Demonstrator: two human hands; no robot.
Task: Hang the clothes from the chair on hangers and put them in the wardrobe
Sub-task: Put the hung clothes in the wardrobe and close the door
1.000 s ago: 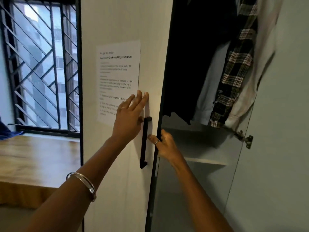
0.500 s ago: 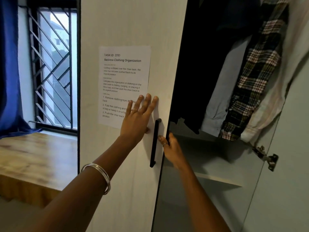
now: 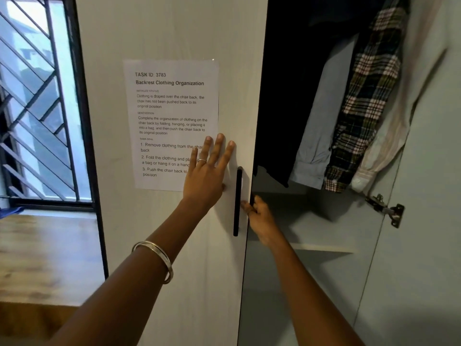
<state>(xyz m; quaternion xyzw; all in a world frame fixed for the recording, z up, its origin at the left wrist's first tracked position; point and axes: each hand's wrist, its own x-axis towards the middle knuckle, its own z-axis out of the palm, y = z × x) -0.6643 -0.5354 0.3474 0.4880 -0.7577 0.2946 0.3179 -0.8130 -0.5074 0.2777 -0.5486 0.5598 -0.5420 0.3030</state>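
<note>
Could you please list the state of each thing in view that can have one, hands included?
White left wardrobe door: shut, left hand on it.
Grey right wardrobe door: swung open.
Plaid shirt: hanging inside.
Pale blue shirt: hanging inside.
Printed paper sheet: stuck flat on the left door.
Left hand: flat, fingers straight.
Right hand: fingers curled round the left door's edge.
</note>
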